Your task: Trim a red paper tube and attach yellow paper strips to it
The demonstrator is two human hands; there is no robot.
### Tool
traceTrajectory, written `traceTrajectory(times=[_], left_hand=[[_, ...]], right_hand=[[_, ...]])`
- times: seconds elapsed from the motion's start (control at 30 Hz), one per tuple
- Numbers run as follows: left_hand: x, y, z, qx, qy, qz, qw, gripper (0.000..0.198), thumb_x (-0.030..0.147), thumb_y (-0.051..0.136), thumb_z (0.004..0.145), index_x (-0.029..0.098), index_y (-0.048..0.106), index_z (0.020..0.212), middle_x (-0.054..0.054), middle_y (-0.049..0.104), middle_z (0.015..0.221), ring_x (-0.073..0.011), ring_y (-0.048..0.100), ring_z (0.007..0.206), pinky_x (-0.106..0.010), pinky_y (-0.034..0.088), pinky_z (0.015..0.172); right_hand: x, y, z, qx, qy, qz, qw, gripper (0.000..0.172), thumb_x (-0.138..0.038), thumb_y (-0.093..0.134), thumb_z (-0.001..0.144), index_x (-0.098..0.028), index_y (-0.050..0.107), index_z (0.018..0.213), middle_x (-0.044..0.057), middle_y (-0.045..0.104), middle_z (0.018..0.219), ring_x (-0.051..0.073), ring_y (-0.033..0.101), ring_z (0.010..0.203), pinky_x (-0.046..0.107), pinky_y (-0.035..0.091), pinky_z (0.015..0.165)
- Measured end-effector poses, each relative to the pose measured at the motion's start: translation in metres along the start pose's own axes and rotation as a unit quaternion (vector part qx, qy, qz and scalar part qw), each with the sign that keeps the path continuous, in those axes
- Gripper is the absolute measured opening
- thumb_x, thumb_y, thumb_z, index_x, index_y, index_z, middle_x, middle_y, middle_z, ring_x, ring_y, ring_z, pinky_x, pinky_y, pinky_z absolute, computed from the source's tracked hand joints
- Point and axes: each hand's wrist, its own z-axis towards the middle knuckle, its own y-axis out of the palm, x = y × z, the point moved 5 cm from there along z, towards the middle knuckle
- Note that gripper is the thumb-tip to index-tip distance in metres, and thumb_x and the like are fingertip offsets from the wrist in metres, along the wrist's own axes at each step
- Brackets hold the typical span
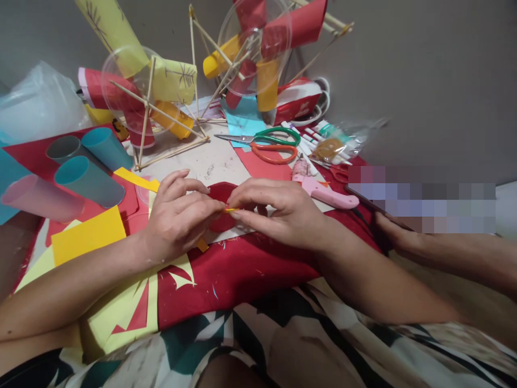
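Between the fingertips of both hands is a small, thin yellow paper strip (231, 209), seen edge-on. My left hand (177, 213) pinches its left end, with the other fingers loosely bent. My right hand (274, 207) closes thumb and forefinger on the right end. A dark red piece (220, 191) lies just behind and below the fingers, partly covered by them; its exact shape is hidden. Close to the left hand, a longer yellow strip (137, 179) sticks out beyond the knuckles, and a small orange-yellow scrap (202, 245) shows below the wrist.
Scissors (262, 143) with green and orange handles lie behind the hands, a pink glue gun (329, 194) to the right. Two stick-and-paper pinwheel models (147, 102) stand at the back. Several paper tubes (91, 180) are at left. Another person's hand (393, 231) is at right.
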Motion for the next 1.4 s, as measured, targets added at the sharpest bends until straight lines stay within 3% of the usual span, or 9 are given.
traceTrajectory(times=[0.23, 0.4, 0.7, 0.8, 0.97, 1.17, 1.4], left_hand=[[-0.005, -0.002, 0.004, -0.032, -0.050, -0.060, 0.996, 0.015, 0.019, 0.069, 0.087, 0.018, 0.065, 0.102, -0.002, 0.072, 0.088, -0.0173, 0.064, 0.095, -0.044, 0.041, 0.108], [-0.010, -0.001, 0.004, -0.058, -0.042, -0.063, 0.995, 0.008, 0.024, 0.070, 0.087, 0.019, 0.064, 0.090, -0.003, 0.074, 0.095, -0.0226, 0.062, 0.108, -0.049, 0.039, 0.108], [-0.014, -0.001, 0.005, -0.107, -0.029, -0.095, 0.989, 0.011, 0.030, 0.064, 0.092, 0.022, 0.064, 0.085, -0.002, 0.073, 0.109, -0.0233, 0.051, 0.129, -0.054, 0.028, 0.119], [-0.020, -0.001, 0.005, -0.095, -0.020, -0.077, 0.992, 0.008, 0.031, 0.063, 0.092, 0.024, 0.067, 0.090, -0.003, 0.072, 0.114, -0.0252, 0.050, 0.131, -0.056, 0.028, 0.118], [-0.022, 0.000, 0.005, -0.063, -0.001, -0.066, 0.996, 0.003, 0.028, 0.067, 0.088, 0.027, 0.065, 0.088, -0.002, 0.074, 0.106, -0.0278, 0.057, 0.125, -0.059, 0.029, 0.117], [-0.014, -0.002, 0.006, -0.033, 0.015, -0.039, 0.999, 0.009, 0.019, 0.067, 0.085, 0.024, 0.060, 0.087, -0.001, 0.075, 0.101, -0.0292, 0.059, 0.123, -0.059, 0.025, 0.121], [-0.007, -0.004, 0.007, -0.031, 0.038, -0.060, 0.997, 0.010, 0.019, 0.073, 0.081, 0.020, 0.067, 0.089, -0.005, 0.074, 0.101, -0.0303, 0.058, 0.121, -0.055, 0.023, 0.121]], right_hand=[[0.000, 0.002, -0.001, -0.056, 0.018, -0.035, 0.998, 0.015, -0.017, 0.053, 0.097, -0.013, 0.063, 0.086, 0.008, 0.069, 0.084, 0.015, 0.064, 0.077, 0.026, 0.049, 0.069], [0.001, 0.000, 0.000, -0.063, 0.017, -0.029, 0.997, 0.016, -0.017, 0.052, 0.098, -0.013, 0.062, 0.087, 0.008, 0.068, 0.085, 0.015, 0.063, 0.077, 0.025, 0.048, 0.071], [0.001, 0.000, 0.000, -0.097, 0.031, -0.001, 0.995, 0.015, -0.018, 0.053, 0.098, -0.013, 0.064, 0.090, 0.007, 0.069, 0.087, 0.015, 0.063, 0.081, 0.024, 0.047, 0.074], [0.003, -0.003, 0.000, -0.090, 0.034, -0.004, 0.995, 0.015, -0.020, 0.053, 0.098, -0.013, 0.064, 0.091, 0.007, 0.069, 0.089, 0.015, 0.063, 0.082, 0.025, 0.048, 0.075], [0.005, -0.005, 0.001, -0.072, 0.014, 0.015, 0.997, 0.016, -0.021, 0.056, 0.098, -0.011, 0.066, 0.091, 0.008, 0.070, 0.090, 0.014, 0.064, 0.082, 0.026, 0.051, 0.077], [0.001, -0.003, -0.002, 0.034, -0.054, 0.024, 0.998, 0.013, -0.020, 0.061, 0.095, -0.011, 0.069, 0.100, 0.011, 0.073, 0.101, 0.015, 0.068, 0.098, 0.029, 0.054, 0.089], [-0.001, 0.000, -0.002, -0.022, -0.040, 0.010, 0.999, 0.019, -0.020, 0.055, 0.098, -0.010, 0.069, 0.091, 0.010, 0.073, 0.091, 0.015, 0.068, 0.088, 0.026, 0.051, 0.081]])
